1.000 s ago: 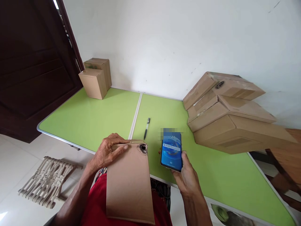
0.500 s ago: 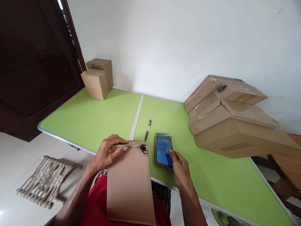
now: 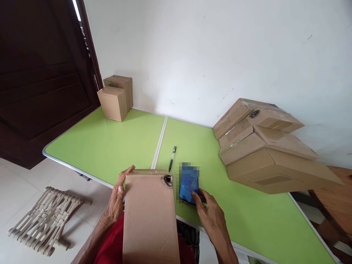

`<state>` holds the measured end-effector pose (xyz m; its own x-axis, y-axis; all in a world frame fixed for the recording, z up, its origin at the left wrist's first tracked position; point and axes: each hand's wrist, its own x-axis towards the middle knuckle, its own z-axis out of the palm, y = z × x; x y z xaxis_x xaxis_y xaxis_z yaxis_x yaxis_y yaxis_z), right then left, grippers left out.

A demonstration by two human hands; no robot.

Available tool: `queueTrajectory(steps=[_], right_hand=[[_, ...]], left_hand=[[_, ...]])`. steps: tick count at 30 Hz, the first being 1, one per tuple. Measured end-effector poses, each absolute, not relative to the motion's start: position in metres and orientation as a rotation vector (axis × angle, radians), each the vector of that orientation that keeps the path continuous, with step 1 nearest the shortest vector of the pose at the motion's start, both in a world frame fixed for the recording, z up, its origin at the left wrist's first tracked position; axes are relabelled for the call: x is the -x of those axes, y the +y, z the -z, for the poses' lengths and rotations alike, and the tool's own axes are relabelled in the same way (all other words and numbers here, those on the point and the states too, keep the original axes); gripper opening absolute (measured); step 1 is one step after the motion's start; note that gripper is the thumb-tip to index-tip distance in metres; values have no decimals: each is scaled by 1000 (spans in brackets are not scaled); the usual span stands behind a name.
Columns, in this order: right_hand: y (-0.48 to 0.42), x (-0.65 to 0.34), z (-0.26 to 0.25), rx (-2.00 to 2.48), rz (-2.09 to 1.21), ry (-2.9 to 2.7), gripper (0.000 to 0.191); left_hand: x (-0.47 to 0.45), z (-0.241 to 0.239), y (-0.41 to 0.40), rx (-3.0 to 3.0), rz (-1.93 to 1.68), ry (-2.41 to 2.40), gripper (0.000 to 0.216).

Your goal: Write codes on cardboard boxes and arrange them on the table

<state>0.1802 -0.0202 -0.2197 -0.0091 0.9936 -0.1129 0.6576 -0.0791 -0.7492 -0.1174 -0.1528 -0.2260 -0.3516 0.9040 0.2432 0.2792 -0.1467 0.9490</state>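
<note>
A tall cardboard box stands in front of my body, with a small black scribbled mark around a dark hole at its top right corner. My left hand holds the box along its left side, fingers reaching toward the far top corner and thumb on the near side. To the right, a smartphone with a lit blue screen is at the table, partly blurred out by pixelation. My right hand grips its lower right edge, thumb on the screen. A pen lies just beyond the box and phone.
The green folding table has a pale seam down its middle. Two cardboard boxes stand at its back left. Several larger cartons lean together on the right. A woven stool sits on the floor at left, near a dark door.
My left hand has slid from the box's top edge to its left side. My right thumb has shifted lower on the phone. The whole view has tilted slightly upward.
</note>
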Motion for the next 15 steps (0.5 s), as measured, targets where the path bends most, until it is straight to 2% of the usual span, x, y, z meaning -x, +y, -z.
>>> queueTrajectory(steps=[7,12,15], right_hand=[[-76,-194,249,1399,-596,-2139,65],[-112,-194,282,1109,-662,-2568,105],[-108,-182,297,1037,-647,-2586,109]], left_hand=[[127,265,-164,-1536,-1513,1607,79],[122,263,-154,-1391,-1524,1604,92],[113,251,-149,-1182,-1530,1531,101]])
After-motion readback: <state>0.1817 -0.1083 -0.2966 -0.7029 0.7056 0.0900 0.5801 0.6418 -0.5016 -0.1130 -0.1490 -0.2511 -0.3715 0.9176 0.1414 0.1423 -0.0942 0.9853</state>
